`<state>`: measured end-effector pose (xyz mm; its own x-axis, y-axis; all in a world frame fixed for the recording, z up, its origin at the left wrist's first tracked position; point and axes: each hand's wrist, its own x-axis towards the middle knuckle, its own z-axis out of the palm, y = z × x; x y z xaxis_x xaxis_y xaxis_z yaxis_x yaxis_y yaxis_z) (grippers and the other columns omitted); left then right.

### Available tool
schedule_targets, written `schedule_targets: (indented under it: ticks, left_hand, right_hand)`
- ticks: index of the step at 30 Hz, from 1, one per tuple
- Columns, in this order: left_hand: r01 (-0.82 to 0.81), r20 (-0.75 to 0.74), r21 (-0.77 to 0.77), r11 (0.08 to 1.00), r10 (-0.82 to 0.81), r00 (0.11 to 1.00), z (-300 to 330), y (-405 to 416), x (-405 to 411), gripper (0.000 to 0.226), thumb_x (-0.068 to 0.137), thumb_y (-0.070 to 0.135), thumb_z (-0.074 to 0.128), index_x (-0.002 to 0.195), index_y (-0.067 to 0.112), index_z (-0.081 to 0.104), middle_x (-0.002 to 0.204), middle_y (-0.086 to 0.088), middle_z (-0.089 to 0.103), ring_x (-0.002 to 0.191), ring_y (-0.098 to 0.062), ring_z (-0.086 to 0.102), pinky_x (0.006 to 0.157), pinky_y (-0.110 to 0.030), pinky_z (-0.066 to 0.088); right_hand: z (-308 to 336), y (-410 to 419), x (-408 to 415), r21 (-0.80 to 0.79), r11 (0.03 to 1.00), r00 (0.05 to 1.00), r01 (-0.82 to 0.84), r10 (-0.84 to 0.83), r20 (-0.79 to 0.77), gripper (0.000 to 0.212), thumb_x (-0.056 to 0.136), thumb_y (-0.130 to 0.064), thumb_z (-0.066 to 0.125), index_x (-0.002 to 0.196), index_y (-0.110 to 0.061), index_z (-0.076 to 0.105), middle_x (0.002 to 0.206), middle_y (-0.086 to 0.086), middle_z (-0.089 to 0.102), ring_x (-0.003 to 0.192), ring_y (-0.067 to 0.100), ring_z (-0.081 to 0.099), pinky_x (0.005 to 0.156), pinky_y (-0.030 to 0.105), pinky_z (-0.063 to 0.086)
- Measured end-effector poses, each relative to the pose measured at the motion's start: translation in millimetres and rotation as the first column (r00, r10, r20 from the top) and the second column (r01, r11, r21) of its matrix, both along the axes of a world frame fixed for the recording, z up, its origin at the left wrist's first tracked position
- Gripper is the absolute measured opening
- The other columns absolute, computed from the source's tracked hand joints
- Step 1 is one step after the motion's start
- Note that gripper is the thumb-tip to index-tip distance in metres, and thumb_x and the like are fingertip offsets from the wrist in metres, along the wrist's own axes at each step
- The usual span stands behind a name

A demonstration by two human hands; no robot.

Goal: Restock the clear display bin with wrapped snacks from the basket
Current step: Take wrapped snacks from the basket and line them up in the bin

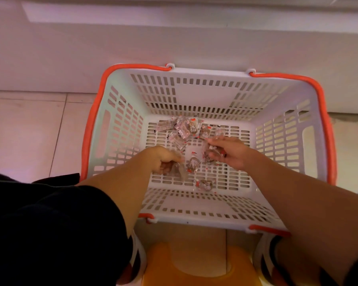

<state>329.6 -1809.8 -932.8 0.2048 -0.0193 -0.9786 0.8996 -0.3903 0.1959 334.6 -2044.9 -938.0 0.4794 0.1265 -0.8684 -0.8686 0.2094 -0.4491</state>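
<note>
A white slotted basket [207, 93] with orange handles stands on the floor below me. Several clear-wrapped brown snacks [186, 127] lie scattered on its bottom, most near the far side, one alone [205, 184] near the front. Both my hands reach down into the basket. My left hand [163, 159] grips a few wrapped snacks, blurred, with fingers curled round them. My right hand [228, 152] holds wrapped snacks between thumb and fingers. Another snack [193, 164] lies between the two hands. The clear display bin is not in view.
A white cabinet base or wall [174, 44] rises just behind the basket. Pale floor tiles [29, 129] spread to the left. An orange-yellow stool or object [184, 265] sits below the basket's front edge, between my shoes.
</note>
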Motion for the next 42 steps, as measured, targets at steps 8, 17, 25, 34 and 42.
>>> schedule_targets:
  ticks: [8, 17, 25, 34, 42]
  left_hand:
    - [-0.062, 0.297, 0.067, 0.996, 0.040, 0.954, 1.5, 1.4, -3.4, 0.074, 0.074, 0.000, 0.085, 0.135, -0.002, 0.044, 0.097, -0.009, 0.065, 0.082, -0.020, 0.069, 0.081, -0.035, 0.060]
    - [0.615, 0.160, 0.394, 0.683, -0.710, 0.686, 9.7, 6.7, -2.1, 0.060, 0.088, 0.027, 0.073, 0.140, 0.006, 0.051, 0.133, -0.011, 0.058, 0.109, -0.024, 0.061, 0.097, -0.032, 0.051]
    - [0.329, 0.101, 0.072, 0.941, -0.335, 0.937, 36.7, 17.1, 8.7, 0.048, 0.085, -0.003, 0.074, 0.128, 0.002, 0.053, 0.119, -0.018, 0.067, 0.101, -0.027, 0.070, 0.089, -0.039, 0.059]
    - [0.563, 0.492, 0.062, 0.824, -0.516, 0.701, 200.9, 6.2, 62.2, 0.018, 0.082, 0.030, 0.081, 0.094, 0.026, 0.067, 0.074, 0.003, 0.064, 0.063, -0.011, 0.059, 0.047, -0.019, 0.044]
    - [0.658, 0.693, -0.035, 0.752, -0.456, 0.558, 377.8, 15.6, 58.0, 0.035, 0.076, 0.015, 0.082, 0.106, 0.006, 0.068, 0.099, -0.016, 0.074, 0.088, -0.023, 0.073, 0.067, -0.024, 0.058]
  right_hand:
    - [-11.0, -0.4, -19.5, -0.217, 0.960, 0.984, -0.175, 0.161, -0.081, 0.024, 0.079, -0.023, 0.081, 0.077, 0.000, 0.074, 0.060, 0.007, 0.058, 0.052, 0.012, 0.058, 0.055, 0.028, 0.058]
    - [-7.1, 9.5, -8.5, 0.000, 0.964, 0.964, -0.267, 0.266, -0.023, 0.040, 0.081, -0.008, 0.076, 0.118, 0.003, 0.065, 0.109, 0.018, 0.072, 0.087, 0.021, 0.070, 0.070, 0.032, 0.059]
    - [17.4, 9.0, -7.7, 0.051, 0.919, 0.919, -0.390, 0.392, -0.035, 0.023, 0.081, -0.002, 0.075, 0.102, -0.008, 0.067, 0.099, 0.010, 0.074, 0.079, 0.017, 0.071, 0.061, 0.027, 0.057]
    - [209.5, 9.9, 64.9, -0.141, 0.728, 0.672, -0.670, 0.677, 0.300, 0.023, 0.086, 0.002, 0.069, 0.104, -0.009, 0.059, 0.076, 0.000, 0.070, 0.060, 0.009, 0.062, 0.054, 0.022, 0.053]
    - [379.5, 10.5, 29.7, -0.293, 0.698, 0.470, -0.653, 0.677, 0.566, 0.037, 0.079, -0.007, 0.073, 0.112, 0.003, 0.059, 0.102, 0.023, 0.069, 0.082, 0.023, 0.066, 0.073, 0.029, 0.051]
